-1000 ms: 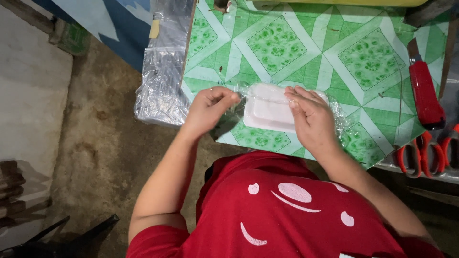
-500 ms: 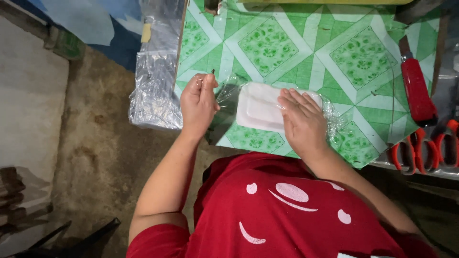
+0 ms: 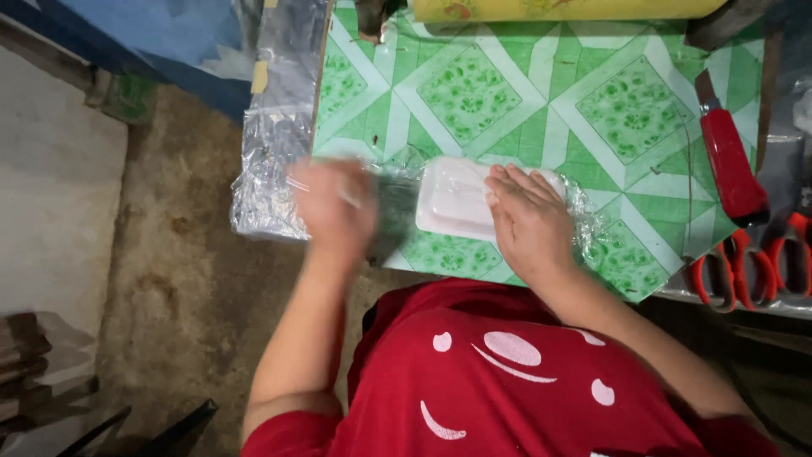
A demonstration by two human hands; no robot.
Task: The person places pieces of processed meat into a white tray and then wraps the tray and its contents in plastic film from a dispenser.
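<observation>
Flatly, the right hand [image 3: 529,222] presses the white tray [image 3: 457,199], long axis crosswise; the blurred left hand's [image 3: 334,207] grip is unclear.

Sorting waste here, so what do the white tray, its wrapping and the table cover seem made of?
White tray: likely matte foam, soft moulded edges. Wrapping: thin clear plastic film, crinkled and glinting. Table cover: probably glossy vinyl, green printed pattern with sheen.

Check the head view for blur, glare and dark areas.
Head view: the left hand is motion-blurred; the right hand on the white tray is sharp; clear plastic wrap glints at the table edge; the floor lies in dim shadow.
</observation>
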